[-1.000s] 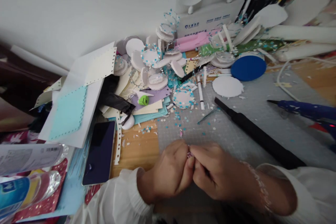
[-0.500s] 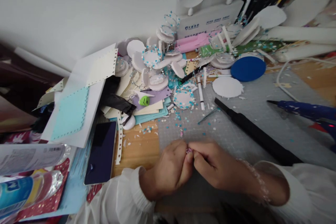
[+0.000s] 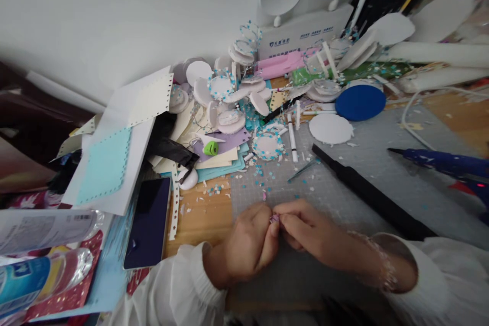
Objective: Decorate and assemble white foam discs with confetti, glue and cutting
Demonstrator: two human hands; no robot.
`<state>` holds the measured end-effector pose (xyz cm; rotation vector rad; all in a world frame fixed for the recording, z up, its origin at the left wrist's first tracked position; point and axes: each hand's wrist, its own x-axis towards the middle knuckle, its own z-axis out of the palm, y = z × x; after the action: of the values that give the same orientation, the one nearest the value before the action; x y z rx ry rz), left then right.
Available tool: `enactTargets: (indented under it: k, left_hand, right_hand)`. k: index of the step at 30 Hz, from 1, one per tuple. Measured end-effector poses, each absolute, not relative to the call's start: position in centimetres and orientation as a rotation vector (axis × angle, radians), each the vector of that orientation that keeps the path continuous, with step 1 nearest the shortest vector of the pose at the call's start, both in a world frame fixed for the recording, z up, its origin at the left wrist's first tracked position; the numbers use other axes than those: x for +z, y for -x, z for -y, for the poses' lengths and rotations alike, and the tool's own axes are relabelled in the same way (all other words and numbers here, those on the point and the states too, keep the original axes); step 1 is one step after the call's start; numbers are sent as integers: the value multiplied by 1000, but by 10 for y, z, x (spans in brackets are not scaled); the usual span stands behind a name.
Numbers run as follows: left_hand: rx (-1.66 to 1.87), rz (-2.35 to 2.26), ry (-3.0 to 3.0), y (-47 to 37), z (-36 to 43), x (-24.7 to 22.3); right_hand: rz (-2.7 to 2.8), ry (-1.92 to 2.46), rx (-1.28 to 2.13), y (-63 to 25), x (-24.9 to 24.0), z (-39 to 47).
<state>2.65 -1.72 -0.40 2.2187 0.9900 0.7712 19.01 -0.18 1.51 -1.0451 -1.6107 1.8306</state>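
Above the near part of the grey cutting mat (image 3: 367,188), both my hands meet at their fingertips. Pinched between thumb and fingers of my left hand (image 3: 250,242) is a small purplish-pink piece (image 3: 274,218), mostly covered by the fingers; its exact kind is too small to make out. My right hand (image 3: 313,229) is closed too, its thumb and forefinger pressed on the right side of that piece. Just beyond the hands, tiny blue and white star-shaped bits (image 3: 263,181) lie scattered, along with thin tweezers (image 3: 303,170) and a white disc ringed with blue stars (image 3: 268,143).
To the right lie a long black tool (image 3: 367,191) and a blue glue gun (image 3: 439,160). A blue disc (image 3: 361,103) and a white disc (image 3: 330,128) rest farther back. On the left are a phone (image 3: 148,221), punched paper sheets (image 3: 105,163) and a plastic bottle (image 3: 42,275).
The right hand's fingers have shifted slightly around the small piece, and a little more of it shows. The left hand stays nearly still. The camera view has tilted slightly.
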Motion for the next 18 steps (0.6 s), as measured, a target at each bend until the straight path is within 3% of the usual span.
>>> enactTargets:
  k: [4, 13, 18]
  left_hand:
    - [801, -994, -2157, -27, 16, 4]
    - [774, -861, -1794, -26, 12, 25]
    - [820, -833, -1921, -25, 12, 19]
  right_hand:
    - [1683, 1062, 1716, -193, 19, 3]
    - [2263, 844, 763, -205, 23, 1]
    - [2369, 823, 527, -205, 19, 1]
